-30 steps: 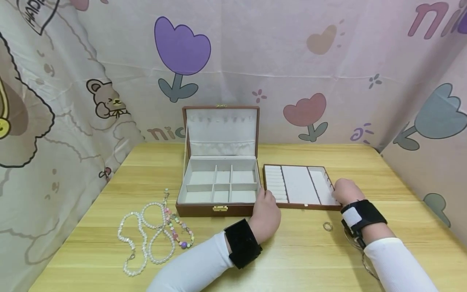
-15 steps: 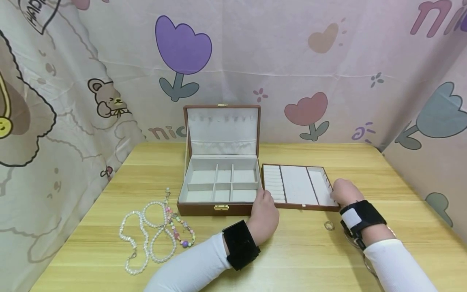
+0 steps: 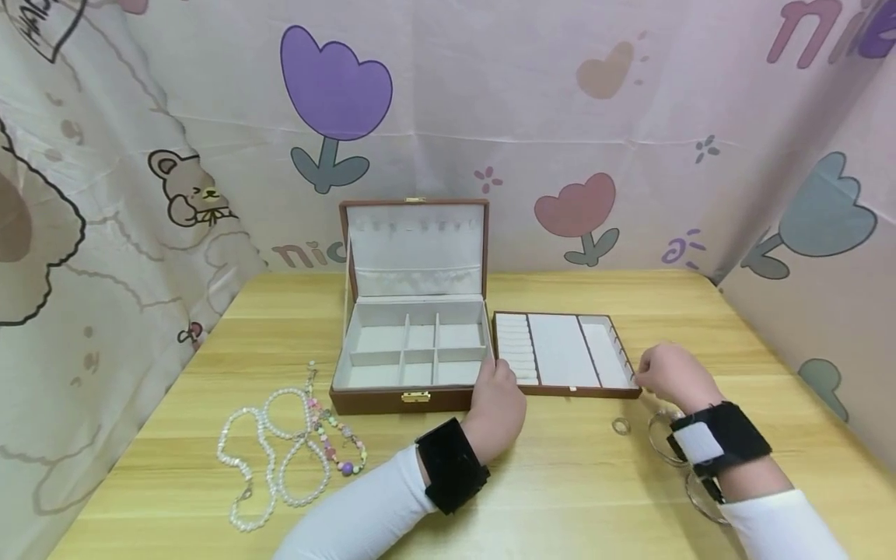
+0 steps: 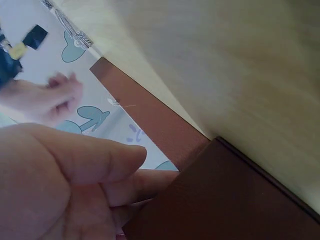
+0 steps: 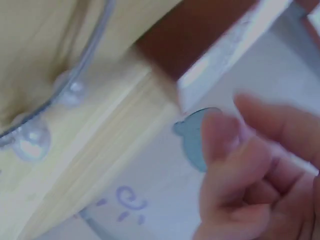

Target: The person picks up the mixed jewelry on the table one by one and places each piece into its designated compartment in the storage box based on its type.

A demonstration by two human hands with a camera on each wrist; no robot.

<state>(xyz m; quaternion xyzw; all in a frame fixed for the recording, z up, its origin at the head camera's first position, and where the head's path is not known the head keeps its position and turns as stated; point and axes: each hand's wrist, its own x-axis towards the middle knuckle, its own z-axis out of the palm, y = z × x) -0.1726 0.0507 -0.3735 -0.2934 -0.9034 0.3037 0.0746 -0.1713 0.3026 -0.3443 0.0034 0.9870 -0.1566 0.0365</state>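
A brown jewelry box (image 3: 378,401) with a pale divided interior stands open, its lid (image 3: 420,249) upright. My left hand (image 3: 498,403) rests at its front right corner; in the left wrist view the fingers (image 4: 135,187) pass behind the corner while the thumb lies apart from it. Right beside the box lies a shallow brown-edged tray (image 3: 560,350) with ring rolls at its left. My right hand (image 3: 673,376) is at the tray's front right corner. In the right wrist view its loosely curled fingers (image 5: 235,170) hold nothing and stand apart from the tray.
Pearl strands (image 3: 269,459) and a colorful bead bracelet (image 3: 339,439) lie on the left of the wooden table (image 3: 546,498). A small ring (image 3: 621,425) and two hoop bracelets (image 3: 661,447) lie near the right wrist, partly covered by the arm. A printed cloth (image 3: 434,101) hangs behind.
The tray has slid slightly left, closer to the box. My right hand has come off its right end and drawn back a little, showing more of the hoop bracelets. The left hand stays put.
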